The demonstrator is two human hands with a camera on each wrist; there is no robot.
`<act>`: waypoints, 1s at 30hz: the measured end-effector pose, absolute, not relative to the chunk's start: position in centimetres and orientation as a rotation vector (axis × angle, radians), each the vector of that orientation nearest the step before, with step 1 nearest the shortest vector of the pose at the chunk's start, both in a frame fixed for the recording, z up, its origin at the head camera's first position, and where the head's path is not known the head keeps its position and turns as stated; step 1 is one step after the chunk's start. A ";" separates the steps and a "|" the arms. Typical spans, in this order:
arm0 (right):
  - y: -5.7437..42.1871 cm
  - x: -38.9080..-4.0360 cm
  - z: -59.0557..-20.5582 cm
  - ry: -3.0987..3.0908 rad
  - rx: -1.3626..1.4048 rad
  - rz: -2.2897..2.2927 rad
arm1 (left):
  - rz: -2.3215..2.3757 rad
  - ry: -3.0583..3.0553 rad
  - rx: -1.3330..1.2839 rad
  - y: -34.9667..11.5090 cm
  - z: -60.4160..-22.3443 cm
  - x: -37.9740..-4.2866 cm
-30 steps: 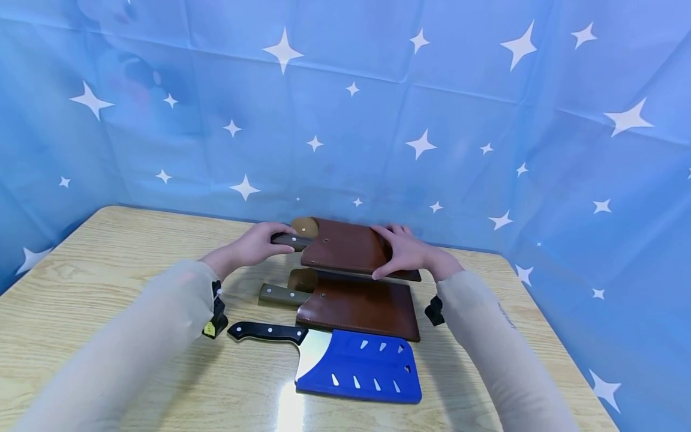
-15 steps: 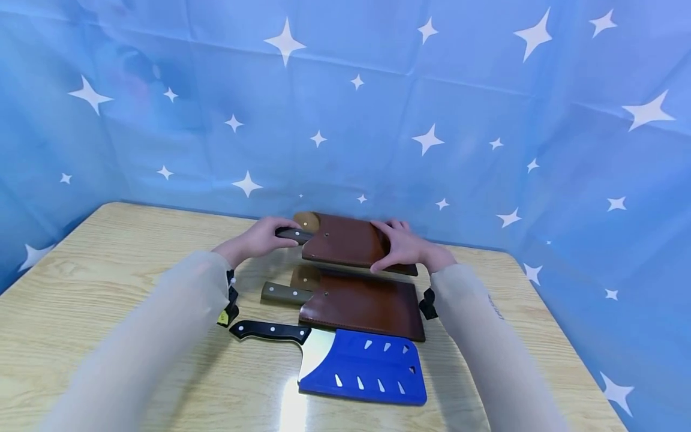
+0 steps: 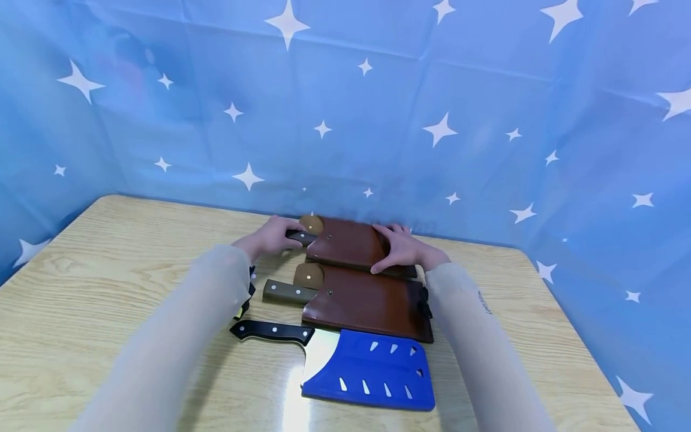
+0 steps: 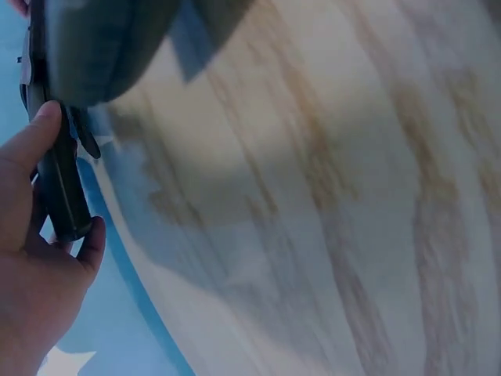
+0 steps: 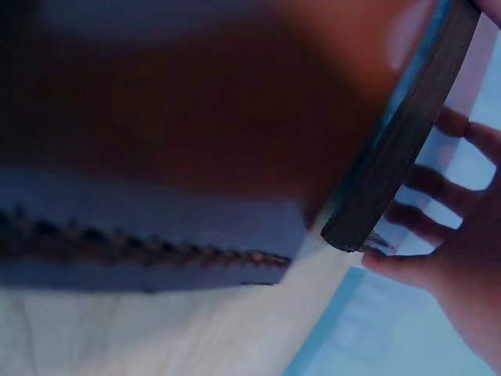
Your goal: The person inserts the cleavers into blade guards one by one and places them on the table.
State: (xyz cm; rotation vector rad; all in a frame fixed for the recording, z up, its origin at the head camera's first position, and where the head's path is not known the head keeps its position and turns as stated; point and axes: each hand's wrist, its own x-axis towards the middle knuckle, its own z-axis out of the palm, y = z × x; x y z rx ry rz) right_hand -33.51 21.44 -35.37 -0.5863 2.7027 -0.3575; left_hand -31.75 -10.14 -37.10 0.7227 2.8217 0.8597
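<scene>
In the head view, a cleaver in a brown leather sheath point(image 3: 345, 241) is at the back, its dark handle point(image 3: 304, 237) pointing left. My left hand point(image 3: 272, 236) pinches that handle between thumb and fingers; the left wrist view shows the handle's end point(image 4: 64, 188) in the grip. My right hand point(image 3: 402, 248) grips the sheath's right end, thumb at the near edge and fingers over the far side. From the right wrist, the sheath's dark edge point(image 5: 399, 141) meets the fingers. Whether the sheath touches the table is unclear.
A second sheathed cleaver point(image 3: 367, 300) with an olive-brown handle lies just in front. Nearest is a cleaver with a black handle point(image 3: 272, 330) and blue blade guard point(image 3: 372, 367). A star-patterned blue cloth point(image 3: 345, 150) hangs behind the wooden table point(image 3: 135, 288).
Both hands have lowered the back cleaver slightly, and it looks closer to the second sheath. Both hands keep their hold. The head view has tilted and shifted a little.
</scene>
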 end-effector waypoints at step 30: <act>23.4 -29.4 -34.9 2.893 -0.499 -0.400 | 0.720 2.837 0.455 -12.4 -35.8 -27.5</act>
